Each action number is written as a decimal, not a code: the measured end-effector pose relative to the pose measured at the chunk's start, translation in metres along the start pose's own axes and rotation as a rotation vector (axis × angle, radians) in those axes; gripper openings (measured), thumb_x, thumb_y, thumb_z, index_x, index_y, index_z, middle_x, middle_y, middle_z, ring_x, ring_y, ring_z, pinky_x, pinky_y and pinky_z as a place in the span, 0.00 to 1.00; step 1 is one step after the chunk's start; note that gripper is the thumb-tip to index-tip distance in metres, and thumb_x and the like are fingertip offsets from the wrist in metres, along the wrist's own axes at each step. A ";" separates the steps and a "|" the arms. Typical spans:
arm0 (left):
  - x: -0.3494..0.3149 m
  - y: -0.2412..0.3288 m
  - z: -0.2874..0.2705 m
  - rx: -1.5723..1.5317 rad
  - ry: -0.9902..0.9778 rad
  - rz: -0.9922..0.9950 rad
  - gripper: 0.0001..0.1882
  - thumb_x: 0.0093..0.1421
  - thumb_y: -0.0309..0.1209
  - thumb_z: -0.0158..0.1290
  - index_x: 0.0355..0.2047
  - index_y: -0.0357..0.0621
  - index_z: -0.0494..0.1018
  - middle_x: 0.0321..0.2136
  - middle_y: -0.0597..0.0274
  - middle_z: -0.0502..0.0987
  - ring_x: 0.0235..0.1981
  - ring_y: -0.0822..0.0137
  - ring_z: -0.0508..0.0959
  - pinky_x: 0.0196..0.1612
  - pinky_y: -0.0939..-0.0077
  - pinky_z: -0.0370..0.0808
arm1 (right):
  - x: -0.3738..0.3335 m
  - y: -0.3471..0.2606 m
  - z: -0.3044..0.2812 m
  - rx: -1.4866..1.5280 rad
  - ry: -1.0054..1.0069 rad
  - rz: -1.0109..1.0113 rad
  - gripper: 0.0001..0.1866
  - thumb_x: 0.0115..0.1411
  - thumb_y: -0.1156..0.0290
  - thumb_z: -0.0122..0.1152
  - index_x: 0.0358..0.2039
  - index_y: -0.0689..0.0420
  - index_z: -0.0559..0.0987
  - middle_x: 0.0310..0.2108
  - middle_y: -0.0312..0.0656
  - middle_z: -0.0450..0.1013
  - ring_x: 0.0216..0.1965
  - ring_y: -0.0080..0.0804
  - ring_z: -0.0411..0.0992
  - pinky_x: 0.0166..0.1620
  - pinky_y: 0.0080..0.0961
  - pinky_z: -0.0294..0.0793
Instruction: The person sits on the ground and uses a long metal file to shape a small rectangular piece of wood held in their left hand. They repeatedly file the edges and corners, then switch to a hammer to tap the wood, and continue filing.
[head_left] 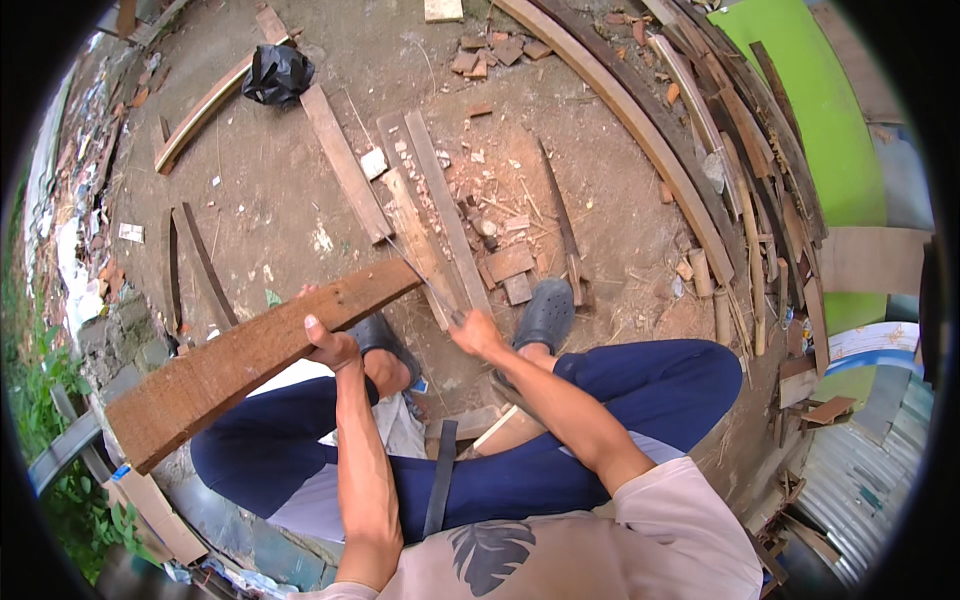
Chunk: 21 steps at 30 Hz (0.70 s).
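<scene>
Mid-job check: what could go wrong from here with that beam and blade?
The blade in the right hand is at the beam's narrow end, with the left shoe nearby: a slip might reach that foot.

Only the left hand grips the beam, and its wide end juts well past that grip, so it could twist.

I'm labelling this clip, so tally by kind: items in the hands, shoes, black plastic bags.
Wooden beam, in the left hand: 1
Thin tool, in the right hand: 1
Dark clogs: 2
Black plastic bag: 1
Total: 5
</scene>
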<state>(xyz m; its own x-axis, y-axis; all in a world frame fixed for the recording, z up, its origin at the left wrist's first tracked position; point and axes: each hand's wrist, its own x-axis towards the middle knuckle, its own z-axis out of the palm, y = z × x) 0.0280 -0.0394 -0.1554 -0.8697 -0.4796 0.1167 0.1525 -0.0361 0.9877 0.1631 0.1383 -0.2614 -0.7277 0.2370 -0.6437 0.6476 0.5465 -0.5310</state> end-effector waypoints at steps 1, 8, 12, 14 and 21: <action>0.004 0.000 -0.002 0.001 0.001 0.006 0.33 0.54 0.46 0.49 0.50 0.27 0.65 0.45 0.43 0.73 0.49 0.51 0.75 0.56 0.54 0.71 | 0.002 -0.004 -0.002 0.040 -0.017 0.005 0.19 0.53 0.56 0.62 0.34 0.61 0.81 0.27 0.60 0.77 0.33 0.58 0.78 0.37 0.46 0.77; 0.013 -0.001 -0.004 -0.020 0.084 -0.002 0.31 0.54 0.45 0.50 0.48 0.27 0.66 0.42 0.46 0.73 0.43 0.53 0.77 0.50 0.57 0.76 | 0.009 -0.052 -0.053 0.197 0.128 -0.065 0.18 0.53 0.57 0.61 0.34 0.59 0.83 0.27 0.60 0.77 0.33 0.57 0.78 0.38 0.46 0.76; 0.008 0.013 0.009 -0.118 0.038 0.033 0.29 0.54 0.41 0.50 0.48 0.28 0.66 0.42 0.46 0.74 0.41 0.54 0.77 0.47 0.59 0.77 | 0.000 -0.063 -0.094 0.295 0.145 -0.046 0.18 0.53 0.57 0.62 0.36 0.59 0.83 0.27 0.58 0.78 0.33 0.55 0.78 0.40 0.44 0.76; 0.009 0.010 0.016 -0.091 0.016 0.047 0.29 0.54 0.42 0.51 0.48 0.29 0.66 0.41 0.46 0.74 0.41 0.54 0.77 0.46 0.59 0.77 | -0.006 -0.061 -0.104 0.285 0.149 -0.029 0.20 0.53 0.58 0.62 0.37 0.64 0.82 0.29 0.59 0.78 0.35 0.56 0.78 0.42 0.43 0.75; -0.010 0.019 0.038 -0.118 -0.092 0.014 0.30 0.54 0.44 0.50 0.49 0.30 0.66 0.43 0.47 0.73 0.44 0.53 0.77 0.49 0.58 0.75 | -0.011 -0.018 -0.088 0.221 0.218 -0.022 0.23 0.53 0.58 0.62 0.40 0.66 0.81 0.30 0.62 0.77 0.37 0.58 0.78 0.43 0.42 0.76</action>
<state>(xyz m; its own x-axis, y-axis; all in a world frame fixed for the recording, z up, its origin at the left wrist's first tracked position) 0.0217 -0.0024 -0.1341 -0.9056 -0.3986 0.1449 0.2144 -0.1354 0.9673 0.1400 0.1967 -0.1963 -0.7581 0.4067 -0.5098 0.6470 0.3717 -0.6657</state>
